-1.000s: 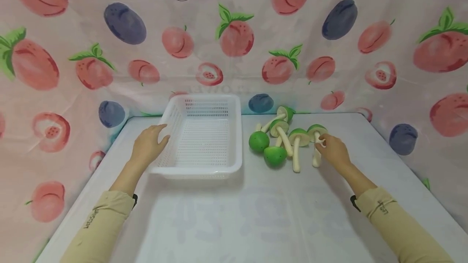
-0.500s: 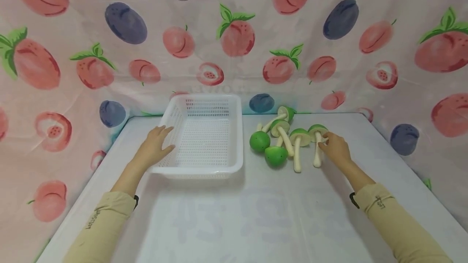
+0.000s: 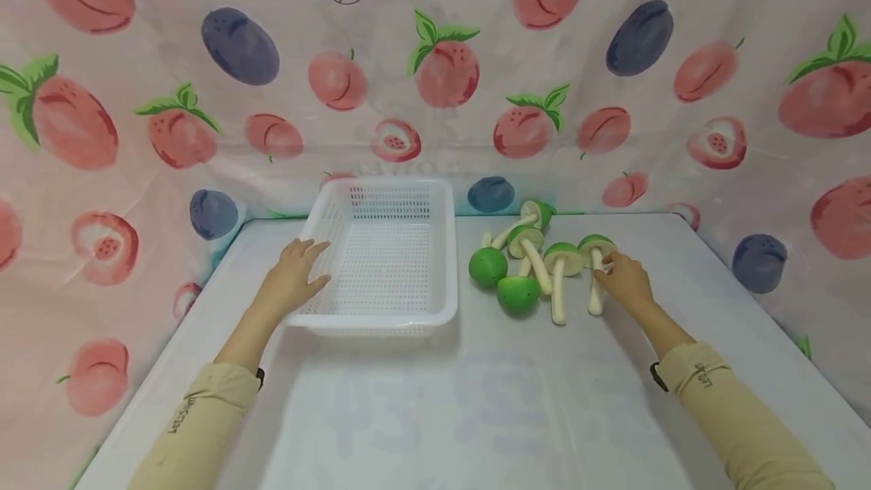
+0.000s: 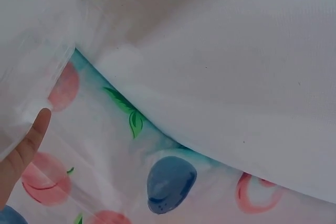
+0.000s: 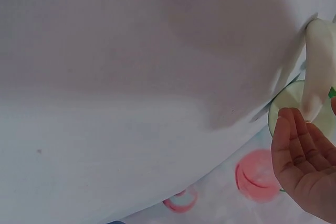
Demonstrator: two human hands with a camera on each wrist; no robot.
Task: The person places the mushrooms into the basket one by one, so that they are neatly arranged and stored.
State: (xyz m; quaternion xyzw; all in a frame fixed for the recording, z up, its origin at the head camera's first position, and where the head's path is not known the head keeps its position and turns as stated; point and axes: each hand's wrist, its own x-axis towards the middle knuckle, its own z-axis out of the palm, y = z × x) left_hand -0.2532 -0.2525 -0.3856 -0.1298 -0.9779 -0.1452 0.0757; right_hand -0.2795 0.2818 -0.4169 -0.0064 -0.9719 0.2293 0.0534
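Note:
A white plastic basket [image 3: 381, 320] stands left of the middle of the table. My left hand [image 3: 289, 278] is at its left rim, fingers spread and relaxed; in the left wrist view one finger [image 4: 34, 137] shows beside the pale basket side. Right of the basket lies a cluster of toy mushrooms with green caps and cream stems. My right hand [image 3: 626, 278] pinches the stem of the rightmost mushroom [image 3: 596, 297], which lies with its cap to the back. In the right wrist view the fingers [image 5: 294, 145] meet that stem [image 5: 319, 61]; the thumb is mostly cut off.
Beside the held mushroom lies another mushroom [image 3: 558, 293], stem to the front. Further left are a round green cap [image 3: 488, 268], a cap at the front [image 3: 519, 295] and crossed stems [image 3: 537, 267]. A fruit-print cloth [image 3: 435, 142] hangs behind the white table [image 3: 476, 399].
My left hand has shifted right, closer over the basket's left rim. The right hand stays at the rightmost mushroom's stem, and the mushrooms have not visibly moved. The view has shifted slightly.

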